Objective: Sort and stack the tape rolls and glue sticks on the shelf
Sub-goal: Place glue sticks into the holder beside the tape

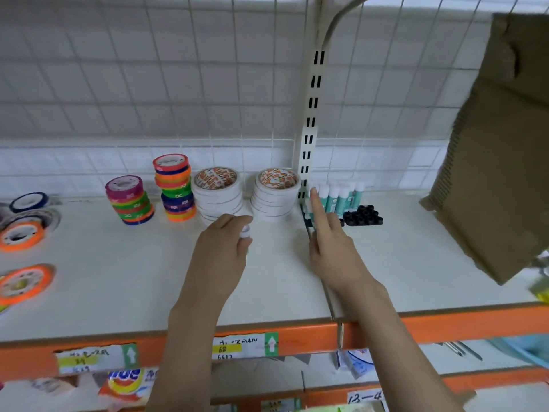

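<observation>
On the white shelf [118,278], two stacks of coloured tape rolls [130,200] [175,187] stand at the back left, beside two stacks of white tape rolls [218,193] [274,194]. Loose orange and dark rolls [20,234] lie at the far left. Upright glue sticks [337,196] with white caps stand at the back, right of the post. My left hand [224,248] grips a small white-capped glue stick [245,231] in front of the white rolls. My right hand [329,242] stretches its index finger to the leftmost glue stick; whether it touches is unclear.
A block of small black items [362,216] sits right of the glue sticks. Brown cardboard [493,162] hangs over the shelf's right end. A slotted upright post [310,123] and wire grid back the shelf. The orange front edge [297,337] carries price labels.
</observation>
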The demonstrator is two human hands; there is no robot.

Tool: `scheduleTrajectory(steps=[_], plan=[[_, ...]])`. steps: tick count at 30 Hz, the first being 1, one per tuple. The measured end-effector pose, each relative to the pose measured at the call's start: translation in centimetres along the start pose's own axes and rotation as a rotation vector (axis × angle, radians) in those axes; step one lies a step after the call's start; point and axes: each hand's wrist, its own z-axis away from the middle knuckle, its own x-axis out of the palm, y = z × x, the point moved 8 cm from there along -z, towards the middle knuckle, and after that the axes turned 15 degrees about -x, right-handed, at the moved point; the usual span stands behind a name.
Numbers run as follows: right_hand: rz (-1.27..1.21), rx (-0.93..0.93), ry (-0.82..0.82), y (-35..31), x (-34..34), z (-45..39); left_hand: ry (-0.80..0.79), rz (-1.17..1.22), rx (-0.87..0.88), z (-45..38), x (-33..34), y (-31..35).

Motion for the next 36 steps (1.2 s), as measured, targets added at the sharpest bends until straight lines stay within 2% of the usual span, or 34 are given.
scheduleTrajectory(steps=[5, 8, 11, 16, 20, 24, 29, 33, 36], plan=[[-0.078, -0.033, 0.100, 1.0, 0.0, -0.3, 0.003, 0.018, -0.044, -0.3, 0.0, -0.2], [-0.002, -0.039, 0.189, 2.5, -0.8, -0.4, 0.036, 0.049, -0.075, -0.5, 0.3, 0.4], [0.016, -0.123, 0.264, 3.4, -2.4, -0.7, 0.087, 0.057, -0.069, -0.6, 1.0, 1.7], [-0.077, -0.168, 0.259, 6.1, -5.0, -0.6, 0.047, 0.103, -0.119, -0.5, 3.8, 4.2], [-0.146, -0.099, 0.236, 9.8, -6.6, -0.3, 0.116, 0.112, -0.214, -0.5, 5.2, 5.6], [-0.164, -0.113, 0.265, 12.4, -8.9, -1.2, 0.259, -0.005, -0.149, -0.2, 5.8, 7.5], [-0.098, -0.120, 0.251, 15.9, -9.3, -2.8, 0.340, -0.099, -0.093, 0.0, 6.5, 9.4], [-0.125, -0.085, 0.236, 18.3, -8.3, -3.5, 0.341, -0.085, -0.179, -0.2, 7.3, 9.2], [-0.164, -0.067, 0.241, 19.4, -7.7, -3.4, 0.288, 0.040, -0.265, -0.2, 7.9, 8.7]])
